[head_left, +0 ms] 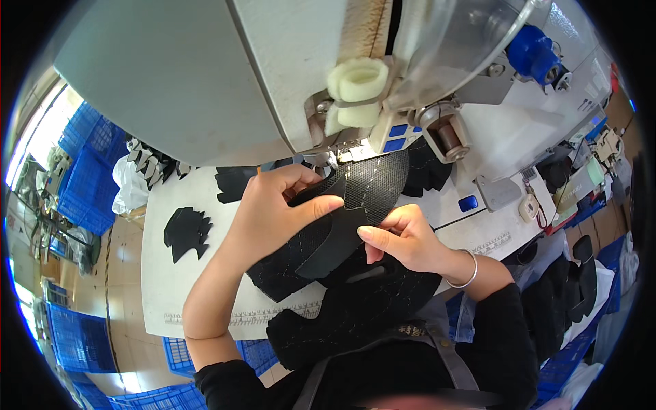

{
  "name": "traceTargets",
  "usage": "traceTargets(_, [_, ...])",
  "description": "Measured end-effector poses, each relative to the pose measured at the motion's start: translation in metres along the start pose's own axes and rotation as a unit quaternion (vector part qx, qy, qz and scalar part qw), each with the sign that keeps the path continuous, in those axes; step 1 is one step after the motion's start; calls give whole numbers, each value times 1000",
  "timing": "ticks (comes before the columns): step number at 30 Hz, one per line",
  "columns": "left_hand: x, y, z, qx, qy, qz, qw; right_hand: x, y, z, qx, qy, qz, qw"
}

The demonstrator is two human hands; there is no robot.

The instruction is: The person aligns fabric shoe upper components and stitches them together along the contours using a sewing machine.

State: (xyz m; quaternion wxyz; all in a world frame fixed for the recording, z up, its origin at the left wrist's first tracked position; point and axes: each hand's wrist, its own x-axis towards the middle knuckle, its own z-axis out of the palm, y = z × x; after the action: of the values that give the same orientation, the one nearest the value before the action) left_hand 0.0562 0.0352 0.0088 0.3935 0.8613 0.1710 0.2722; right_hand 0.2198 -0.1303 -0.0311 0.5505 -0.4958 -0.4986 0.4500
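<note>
A black mesh shoe upper [379,181] with pale stitch lines runs from under the sewing machine's needle area [335,154] toward me. Against it lies a smooth black piece [335,246], curved and strip-like. My left hand [277,208] grips the work from the left, its thumb on top and its other fingers partly hidden by the fabric. On the other side, my right hand [406,239] pinches the edge of the smooth piece between thumb and fingers. More of the black fabric [348,307] hangs over the table's near edge, close to my body.
Loose black cut pieces [186,234] lie on the white table [160,294] at left, others behind the machine arm. A printed ruler strip [253,316] runs along the front edge. Blue crates [82,335] stand on the floor at left. Black parts [560,294] are heaped at right.
</note>
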Motion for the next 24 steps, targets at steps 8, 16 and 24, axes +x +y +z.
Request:
traceTargets(8, [32,0,-25,-15,-250,-65,966,3,0,18,-23,-38,-13,999])
traceTargets(16, [24,3,-6,-149,-177,-227,946,3,-5,9,14,-37,-9,999])
traceTargets(24, [20,10,1,-297,-101,-284,906,8,-6,-5,5,-24,-36,999])
